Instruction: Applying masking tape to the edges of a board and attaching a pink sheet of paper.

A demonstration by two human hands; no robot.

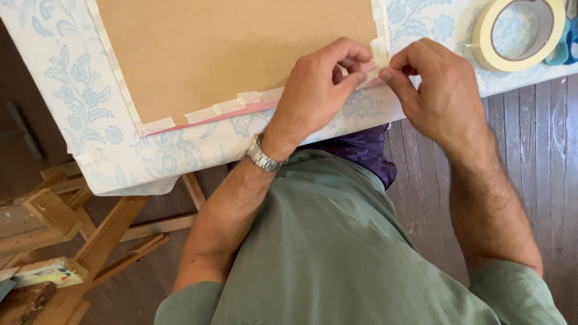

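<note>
Fingers of left hand [319, 84] and right hand [439, 90] pinch cream masking tape strip [379, 54] at brown board [235, 48] corner; near edge already taped.

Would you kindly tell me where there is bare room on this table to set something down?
The brown board is bare inside its taped edges. The left cloth strip is free. It is crowded where both hands, left hand and right hand, meet, and by the tape roll.

Matt brown fibreboard [235, 48], edged with cream paper tape strips [232, 105], lies on smooth floral-printed cloth [90, 102].
</note>
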